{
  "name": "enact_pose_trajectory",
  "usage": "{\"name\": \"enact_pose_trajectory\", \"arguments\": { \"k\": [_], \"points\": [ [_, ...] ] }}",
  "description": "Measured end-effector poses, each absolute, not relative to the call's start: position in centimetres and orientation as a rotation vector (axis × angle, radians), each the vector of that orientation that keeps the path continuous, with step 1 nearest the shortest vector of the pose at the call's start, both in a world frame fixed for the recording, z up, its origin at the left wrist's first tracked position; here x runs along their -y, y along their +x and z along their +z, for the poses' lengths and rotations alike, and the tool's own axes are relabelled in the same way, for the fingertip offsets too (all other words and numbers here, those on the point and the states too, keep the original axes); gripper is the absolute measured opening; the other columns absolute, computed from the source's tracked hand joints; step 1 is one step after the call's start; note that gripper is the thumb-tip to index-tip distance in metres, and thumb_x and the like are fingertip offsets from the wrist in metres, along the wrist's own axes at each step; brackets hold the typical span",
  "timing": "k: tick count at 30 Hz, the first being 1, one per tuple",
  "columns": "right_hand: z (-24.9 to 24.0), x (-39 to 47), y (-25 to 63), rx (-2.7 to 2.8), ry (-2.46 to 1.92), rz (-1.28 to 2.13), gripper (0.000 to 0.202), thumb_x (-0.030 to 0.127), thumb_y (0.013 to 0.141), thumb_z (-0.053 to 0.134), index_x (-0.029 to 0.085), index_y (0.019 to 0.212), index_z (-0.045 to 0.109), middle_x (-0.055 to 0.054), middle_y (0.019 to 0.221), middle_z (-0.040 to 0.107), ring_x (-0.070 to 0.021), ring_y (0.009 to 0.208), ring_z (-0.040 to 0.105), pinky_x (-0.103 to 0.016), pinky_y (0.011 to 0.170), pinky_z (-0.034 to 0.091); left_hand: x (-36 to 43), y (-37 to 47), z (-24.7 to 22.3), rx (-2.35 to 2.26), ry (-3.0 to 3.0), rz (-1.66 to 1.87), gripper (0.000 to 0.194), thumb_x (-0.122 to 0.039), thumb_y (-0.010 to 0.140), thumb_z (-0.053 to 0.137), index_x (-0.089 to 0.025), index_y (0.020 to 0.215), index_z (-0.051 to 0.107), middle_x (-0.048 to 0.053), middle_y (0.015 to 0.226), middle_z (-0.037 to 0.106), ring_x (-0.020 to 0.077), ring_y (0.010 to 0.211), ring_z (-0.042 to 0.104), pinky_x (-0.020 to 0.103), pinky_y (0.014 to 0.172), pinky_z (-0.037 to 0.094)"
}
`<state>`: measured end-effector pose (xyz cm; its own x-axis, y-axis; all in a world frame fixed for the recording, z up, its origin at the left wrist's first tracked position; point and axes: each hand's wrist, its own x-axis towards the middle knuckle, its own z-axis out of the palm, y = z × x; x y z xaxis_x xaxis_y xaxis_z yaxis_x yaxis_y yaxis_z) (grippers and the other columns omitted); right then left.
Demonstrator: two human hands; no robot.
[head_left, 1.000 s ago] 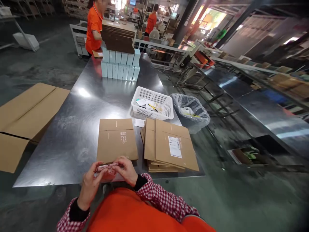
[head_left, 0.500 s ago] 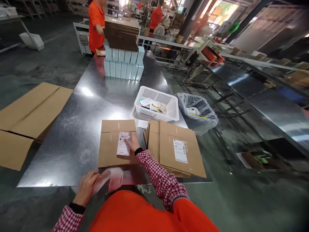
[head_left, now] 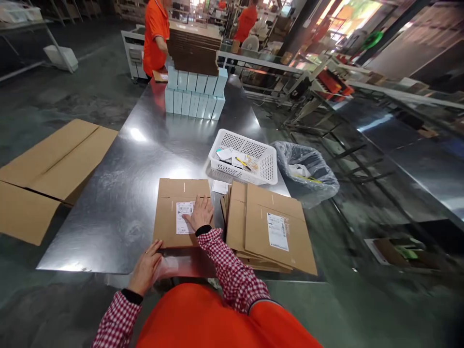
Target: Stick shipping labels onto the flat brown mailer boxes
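A flat brown cardboard piece [head_left: 166, 212] with a white printed label [head_left: 183, 224] lies at the table's front edge. My right hand [head_left: 199, 212] rests spread on it, partly over the label. At the cardboard's lower left corner is my left hand [head_left: 147, 266], its fingertips touching the edge; a translucent strip [head_left: 168, 265] shows beside its fingers, and whether they grip it cannot be made out. To the right lies a stack of flat brown cardboard [head_left: 293, 217], the top one bearing a white label [head_left: 278, 232].
Behind the stack stands a white perforated basket [head_left: 270, 164] with papers and a yellow pen. A lined bin [head_left: 308, 188] is on its right. Pale blue boxes [head_left: 194, 104] stand farther back, near a person [head_left: 154, 43]. An open carton [head_left: 61, 159] is left.
My right hand has flattened and spread over the label's right side. My left hand has moved up to the cardboard's lower left corner, and less of the translucent strip shows. The view has shifted slightly.
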<state>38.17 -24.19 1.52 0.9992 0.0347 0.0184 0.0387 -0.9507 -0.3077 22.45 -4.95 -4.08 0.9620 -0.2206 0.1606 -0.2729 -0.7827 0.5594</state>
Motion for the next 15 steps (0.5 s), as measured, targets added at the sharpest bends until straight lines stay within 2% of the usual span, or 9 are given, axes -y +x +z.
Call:
{"name": "enact_pose_trajectory", "arguments": {
  "k": [2, 4, 6, 8, 11, 13, 15],
  "points": [
    [0.6, 23.3, 37.3, 0.250, -2.823, -0.038, 0.078, 0.046, 0.081, 0.060, 0.009, 0.142, 0.031, -0.024, 0.150, 0.022, -0.0387, 0.139, 0.014, -0.059, 0.109, 0.009, 5.0, 22.5, -4.1, 0.338, 2.484, 0.104, 0.030, -0.017, 0.090, 0.039, -0.018, 0.081, 0.067, 0.011, 0.134, 0.055, 0.0237, 0.129, 0.046, 0.047, 0.102, 0.045],
    [-0.4, 22.6, 36.9, 0.587, -2.749, 0.031, 0.064, 0.047, 0.088, 0.049, 0.017, 0.142, 0.034, -0.015, 0.151, 0.027, -0.0308, 0.142, 0.013, -0.053, 0.112, 0.005, 5.1, 22.6, -4.1, 0.318, 2.468, 0.088, 0.030, -0.017, 0.089, 0.039, -0.017, 0.079, 0.067, 0.012, 0.134, 0.055, 0.0245, 0.129, 0.045, 0.047, 0.103, 0.043],
    [-1.1, 23.0, 37.3, 0.667, -2.715, 0.108, 0.060, 0.049, 0.091, 0.042, 0.022, 0.143, 0.033, -0.011, 0.152, 0.027, -0.0280, 0.142, 0.012, -0.051, 0.113, 0.004, 5.1, 22.6, -4.1, 0.291, 2.453, 0.068, 0.029, -0.018, 0.088, 0.040, -0.017, 0.077, 0.067, 0.012, 0.134, 0.055, 0.0251, 0.129, 0.046, 0.047, 0.104, 0.042],
    [-1.4, 24.8, 38.3, 0.376, -2.770, 0.135, 0.061, 0.047, 0.092, 0.038, 0.017, 0.145, 0.030, -0.013, 0.153, 0.023, -0.0302, 0.142, 0.011, -0.053, 0.112, 0.004, 5.0, 22.7, -4.0, 0.257, 2.438, 0.053, 0.029, -0.020, 0.089, 0.040, -0.018, 0.079, 0.067, 0.011, 0.132, 0.056, 0.0244, 0.128, 0.047, 0.047, 0.105, 0.042],
    [-1.3, 28.1, 39.3, -0.268, -2.715, 0.104, 0.065, 0.039, 0.092, 0.039, 0.001, 0.143, 0.027, -0.026, 0.150, 0.021, -0.0365, 0.140, 0.016, -0.054, 0.111, 0.013, 4.7, 22.7, -4.2, 0.166, 2.422, 0.066, 0.031, -0.025, 0.089, 0.039, -0.017, 0.088, 0.069, 0.014, 0.136, 0.052, 0.0266, 0.127, 0.047, 0.048, 0.104, 0.041],
    [-1.0, 29.2, 38.9, -0.494, -2.590, 0.087, 0.060, 0.031, 0.090, 0.042, -0.006, 0.137, 0.034, -0.031, 0.144, 0.027, -0.0387, 0.135, 0.027, -0.052, 0.107, 0.023, 4.4, 22.7, -4.5, 0.089, 2.408, 0.076, 0.034, -0.027, 0.088, 0.038, -0.014, 0.090, 0.069, 0.017, 0.141, 0.045, 0.0307, 0.127, 0.046, 0.051, 0.102, 0.042],
    [-0.7, 29.1, 38.0, -0.521, -2.520, 0.076, 0.051, 0.023, 0.087, 0.043, -0.005, 0.130, 0.043, -0.030, 0.140, 0.035, -0.0372, 0.130, 0.036, -0.049, 0.105, 0.029, 4.0, 22.7, -4.9, 0.044, 2.386, 0.068, 0.035, -0.030, 0.087, 0.039, -0.014, 0.088, 0.070, 0.017, 0.143, 0.042, 0.0329, 0.127, 0.046, 0.052, 0.100, 0.043]
  ]
}}
